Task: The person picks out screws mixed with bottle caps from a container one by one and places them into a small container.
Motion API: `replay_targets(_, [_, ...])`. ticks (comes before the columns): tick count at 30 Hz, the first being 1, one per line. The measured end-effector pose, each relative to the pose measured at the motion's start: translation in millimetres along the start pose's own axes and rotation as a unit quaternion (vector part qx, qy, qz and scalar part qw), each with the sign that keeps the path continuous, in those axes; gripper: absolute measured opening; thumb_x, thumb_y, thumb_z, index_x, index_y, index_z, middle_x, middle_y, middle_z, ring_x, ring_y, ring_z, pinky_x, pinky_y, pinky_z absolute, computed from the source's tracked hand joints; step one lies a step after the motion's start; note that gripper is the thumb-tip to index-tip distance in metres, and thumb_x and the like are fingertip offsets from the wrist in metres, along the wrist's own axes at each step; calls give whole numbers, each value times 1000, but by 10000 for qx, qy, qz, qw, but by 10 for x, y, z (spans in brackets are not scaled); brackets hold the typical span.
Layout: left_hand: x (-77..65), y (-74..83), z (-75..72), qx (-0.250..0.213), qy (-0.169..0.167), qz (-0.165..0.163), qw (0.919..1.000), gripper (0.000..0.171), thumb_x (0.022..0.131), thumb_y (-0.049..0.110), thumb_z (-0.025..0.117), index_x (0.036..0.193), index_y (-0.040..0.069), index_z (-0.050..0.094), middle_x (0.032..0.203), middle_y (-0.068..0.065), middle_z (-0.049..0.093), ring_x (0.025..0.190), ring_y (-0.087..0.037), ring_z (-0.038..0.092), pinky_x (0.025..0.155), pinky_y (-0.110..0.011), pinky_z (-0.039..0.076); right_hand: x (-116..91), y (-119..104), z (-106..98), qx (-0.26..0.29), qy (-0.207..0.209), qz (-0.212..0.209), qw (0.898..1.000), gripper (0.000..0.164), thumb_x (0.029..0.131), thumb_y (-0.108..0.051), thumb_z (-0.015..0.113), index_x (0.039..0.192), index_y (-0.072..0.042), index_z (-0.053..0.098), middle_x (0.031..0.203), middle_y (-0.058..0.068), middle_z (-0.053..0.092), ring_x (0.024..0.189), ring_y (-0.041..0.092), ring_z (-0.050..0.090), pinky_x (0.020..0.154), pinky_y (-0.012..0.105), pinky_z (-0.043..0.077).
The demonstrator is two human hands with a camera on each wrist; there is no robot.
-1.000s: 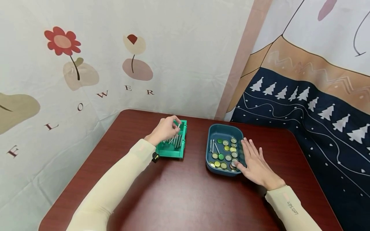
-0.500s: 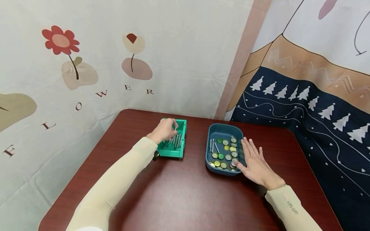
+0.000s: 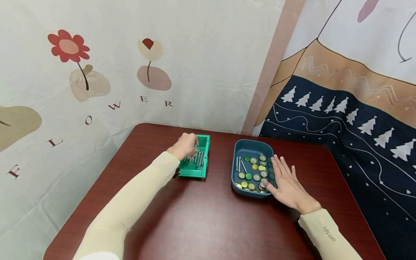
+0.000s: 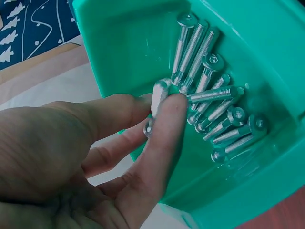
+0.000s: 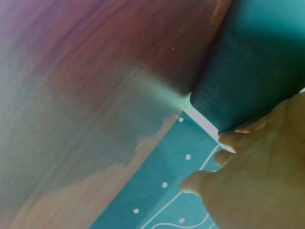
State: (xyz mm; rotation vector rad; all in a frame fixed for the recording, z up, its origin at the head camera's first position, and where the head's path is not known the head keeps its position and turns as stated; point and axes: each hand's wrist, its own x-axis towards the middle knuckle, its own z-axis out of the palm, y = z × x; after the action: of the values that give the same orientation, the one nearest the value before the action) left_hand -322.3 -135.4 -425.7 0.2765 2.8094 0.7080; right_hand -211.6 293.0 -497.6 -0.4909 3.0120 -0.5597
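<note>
At the green box (image 3: 192,173), my left hand (image 3: 183,145) reaches in over the near rim side. In the left wrist view its thumb and a finger pinch a silver bolt (image 4: 159,98), whose ends show past the fingertips. Several more loose bolts (image 4: 221,102) lie on the box floor beside that hand. My right hand (image 3: 290,189) rests with straight fingers on the right rim of a blue tray (image 3: 253,145), thumb over the edge. Inside the tray are several bottle caps (image 3: 255,167) and, at the left, a few bolts (image 3: 238,164).
Both containers stand on a reddish-brown table (image 3: 211,216), with bare table between them. Behind it hangs a pale cloth (image 3: 208,72) with printed flowers, and a dark blue tree-patterned cloth (image 3: 312,126) hangs at the right.
My left hand has shifted slightly left and lower over the green box, its fingers now among the bolts. The right hand and the tray have stayed in place.
</note>
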Motion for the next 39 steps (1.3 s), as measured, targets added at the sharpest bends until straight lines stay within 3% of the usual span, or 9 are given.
replay_targets(6, [4,6,5,157,116,-81,9998,31,115,16,76,140,-2,74,136,-22,76,88,-25,77,91,-45,68,-8,8,12,77,-11,-14,10000,103,115,-54,65,186,-2,11,196,25,9,182,54,4,138,89,5])
replay_targets(12, [3,8,12,177,311,-70,9993,32,116,20,75,143,2,74,144,-21,74,109,-30,74,100,-50,66,-9,16,9,51,11,-17,10000,104,115,-54,65,186,-2,11,196,25,9,182,55,5,137,90,6])
replay_targets(21, [-70,95,24,311,672,266,9969,35,116,24,76,145,5,74,144,-17,77,108,-30,77,93,-48,68,-14,27,14,42,8,-31,10000,104,116,-54,65,187,-2,10,196,25,9,182,55,5,137,90,6])
replay_targets(27, [-131,231,28,697,965,562,9913,40,114,28,79,149,10,73,146,-16,73,117,-33,76,93,-53,68,-17,26,15,30,-2,-27,10000,104,115,-53,65,187,-2,10,196,25,10,182,55,5,137,90,7])
replay_targets(32, [-152,375,41,1015,1098,774,9857,49,112,34,82,155,14,70,148,-14,71,108,-29,77,84,-49,68,-7,23,11,45,-39,-14,10000,104,116,-53,65,187,-3,9,197,24,8,182,55,5,137,90,6])
replay_targets(39, [-154,715,100,880,1009,973,9862,61,110,37,85,163,14,64,156,-15,67,106,-27,78,92,-46,71,-5,17,-5,46,-58,-24,10000,104,116,-53,65,187,-2,9,197,24,7,182,54,3,138,89,6])
